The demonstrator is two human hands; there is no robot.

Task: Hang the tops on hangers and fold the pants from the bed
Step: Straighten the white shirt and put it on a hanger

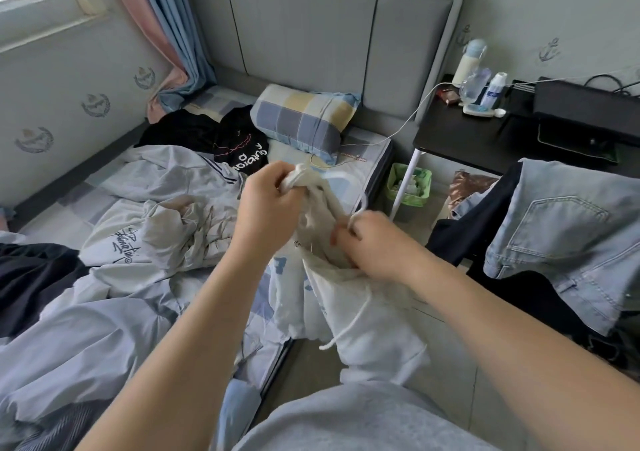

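Left hand [268, 204] fingers are gripping the top [367, 312] by its bunched end; right hand [375, 244] fingers are pinching its fabric

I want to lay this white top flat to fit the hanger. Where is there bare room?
Bare sheet lies beside the checked pillow at the bed's right edge, but for a thin cable. The black desk's front, before the bottles, is bare. The bed's left and middle are crowded with tops.
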